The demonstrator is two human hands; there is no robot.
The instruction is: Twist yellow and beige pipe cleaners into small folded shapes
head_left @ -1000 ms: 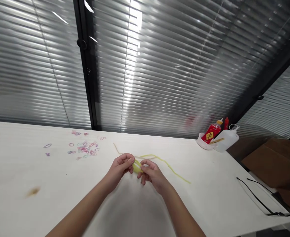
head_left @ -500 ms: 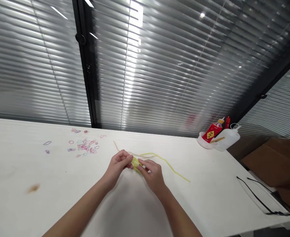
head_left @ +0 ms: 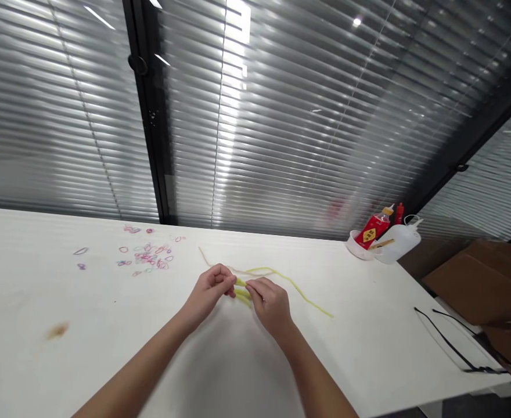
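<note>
Near the middle of the white table, my left hand [head_left: 212,289] pinches a small yellow-green bundle [head_left: 243,294] from the left. My right hand [head_left: 269,299] has its fingers closed on the bundle's right side, and the two hands are close together. Strands of the bundle show between and below the fingertips. Just behind the hands, a loose yellow-green strand [head_left: 301,293] curves away to the right across the table. A pale beige strand [head_left: 204,256] lies behind my left hand and runs rightward. The exact shape of the bundle is partly hidden by my fingers.
Small coloured loops [head_left: 151,257] lie scattered on the white table [head_left: 151,348] at left. A red bottle [head_left: 373,230] and white bottle [head_left: 399,242] stand by a bowl [head_left: 358,249] at back right. Black glasses [head_left: 468,364] and cardboard boxes [head_left: 477,281] are at right.
My right fingers have closed further over the right side of the bundle, and its strands now look more spread out below the fingertips. The view has shifted slightly.
</note>
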